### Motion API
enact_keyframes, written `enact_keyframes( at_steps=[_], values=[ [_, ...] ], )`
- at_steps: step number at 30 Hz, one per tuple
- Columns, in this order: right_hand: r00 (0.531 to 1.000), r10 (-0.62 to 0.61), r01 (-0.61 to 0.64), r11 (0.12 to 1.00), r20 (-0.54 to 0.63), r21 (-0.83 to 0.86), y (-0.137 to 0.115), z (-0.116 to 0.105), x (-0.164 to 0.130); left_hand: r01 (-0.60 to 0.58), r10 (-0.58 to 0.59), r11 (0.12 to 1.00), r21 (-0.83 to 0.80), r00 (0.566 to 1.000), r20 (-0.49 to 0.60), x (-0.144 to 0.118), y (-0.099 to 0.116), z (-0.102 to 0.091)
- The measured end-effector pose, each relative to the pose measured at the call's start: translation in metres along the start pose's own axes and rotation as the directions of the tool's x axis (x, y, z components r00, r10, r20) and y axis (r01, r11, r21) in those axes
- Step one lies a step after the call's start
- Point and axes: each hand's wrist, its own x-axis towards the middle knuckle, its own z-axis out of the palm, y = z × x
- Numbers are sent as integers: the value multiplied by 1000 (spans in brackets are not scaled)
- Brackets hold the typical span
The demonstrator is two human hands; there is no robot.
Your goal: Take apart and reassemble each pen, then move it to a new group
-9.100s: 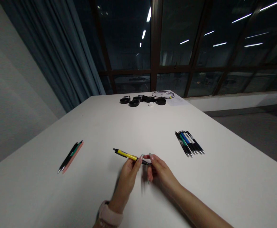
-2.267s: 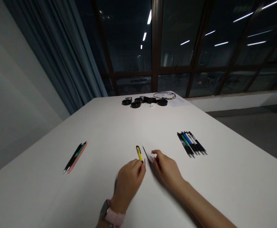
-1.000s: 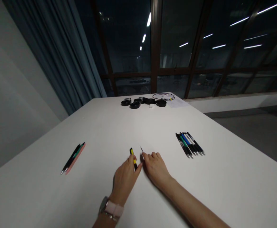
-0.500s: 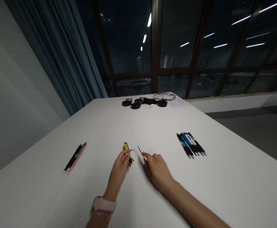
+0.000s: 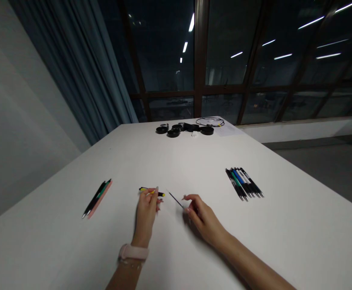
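From afar, fingers of my left hand (image 5: 146, 206) pinched yellow-and-black plastic pen barrel (image 5: 161, 194) over white counter (image 5: 169, 165); fingers of right hand (image 5: 205, 220) seemed to pinch thin dark refill stick (image 5: 176, 200) nearby. Refill out, parts not joined.

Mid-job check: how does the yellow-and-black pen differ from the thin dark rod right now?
Thickness: the yellow-and-black pen is clearly thicker than the thin dark rod.
Pose: the pen points nearly sideways; the rod slants more steeply.
Hold: the pen is in the left hand; the rod's near end meets the right hand, though whether it is pinched is unclear.
Shared: both are straight and slender.
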Motion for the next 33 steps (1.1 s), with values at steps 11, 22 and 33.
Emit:
enact_keyframes(
  at_steps=[11,22,33],
  values=[
    [996,-69,66,997,60,49,-8,-4,-2,26,-30,998,-63,998,-59,-1,8,0],
    [998,25,-34,987,63,154,-7,-6,0,-1,1,998,-66,1000,-3,-3,2,2],
    [973,182,-133,946,-144,297,2,-10,9,20,-30,999,37,958,285,-39,24,24]
  ],
)
